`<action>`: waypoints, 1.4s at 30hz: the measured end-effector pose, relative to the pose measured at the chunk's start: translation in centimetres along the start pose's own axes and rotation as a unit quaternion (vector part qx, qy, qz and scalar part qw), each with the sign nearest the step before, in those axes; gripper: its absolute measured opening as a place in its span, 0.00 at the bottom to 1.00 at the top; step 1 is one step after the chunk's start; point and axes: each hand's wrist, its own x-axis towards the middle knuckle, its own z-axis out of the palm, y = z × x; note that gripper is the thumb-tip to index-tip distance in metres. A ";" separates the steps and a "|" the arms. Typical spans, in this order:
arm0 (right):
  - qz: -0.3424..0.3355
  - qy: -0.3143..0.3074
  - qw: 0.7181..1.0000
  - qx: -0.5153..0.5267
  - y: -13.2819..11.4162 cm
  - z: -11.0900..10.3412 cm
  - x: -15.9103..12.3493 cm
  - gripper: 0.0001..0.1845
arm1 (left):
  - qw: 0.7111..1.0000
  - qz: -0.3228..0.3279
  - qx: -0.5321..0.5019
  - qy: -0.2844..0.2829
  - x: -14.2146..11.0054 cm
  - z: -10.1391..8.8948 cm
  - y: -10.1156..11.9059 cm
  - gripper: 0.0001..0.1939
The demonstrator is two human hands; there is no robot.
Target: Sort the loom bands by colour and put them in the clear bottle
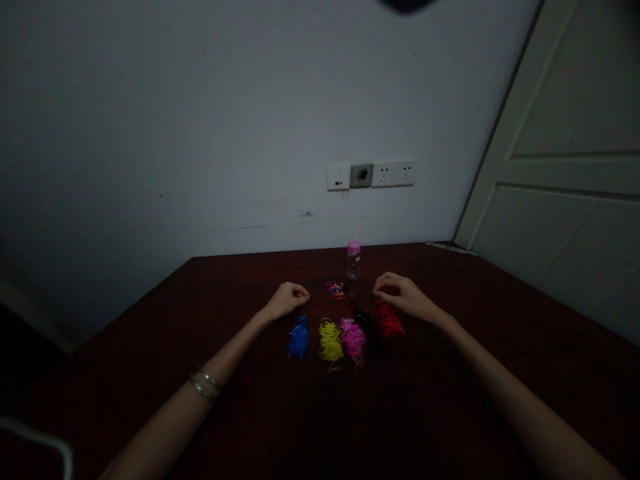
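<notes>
Yellow, thin and string-like, the small pieces of the yellow pile (331, 341) lie tangled on the dark reddish-brown counter (320, 420), a few loops trailing off its near end. Nearer than this pile and to its left, metallic bracelets (205, 385) circle the left forearm. Just right of the yellow pile is the pink pile (353, 340), curly and loose; left of it, with a gap, the blue pile (299, 338) looks more compact. Farther right come the black pile (367, 327), barely distinct from the wood, and the bright red pile (391, 320).

Beyond and left of the yellow pile, the left grip (290, 298) is closed, fingertips together; beyond and right, the right grip (397, 293) is pinched closed beside the red pile. Whether either holds a piece, I cannot tell.

Directly beyond the yellow pile sits a small multicoloured pile (335, 290), then a clear bottle (353, 263) with a pink lid, upright.
</notes>
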 end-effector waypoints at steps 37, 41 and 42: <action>0.038 -0.024 0.999 -0.020 1.7 0.8 -0.7 0.06 | 0.994 0.044 0.094 0.038 4.1 5.1 1.7 0.11; 0.031 -0.028 0.999 -0.025 1.8 0.8 -0.6 0.06 | 0.995 0.078 0.008 0.056 4.1 4.0 2.8 0.10; 0.030 -0.027 0.999 -0.025 1.7 0.8 -0.6 0.07 | 0.995 0.082 -0.023 0.053 4.0 3.7 3.2 0.10</action>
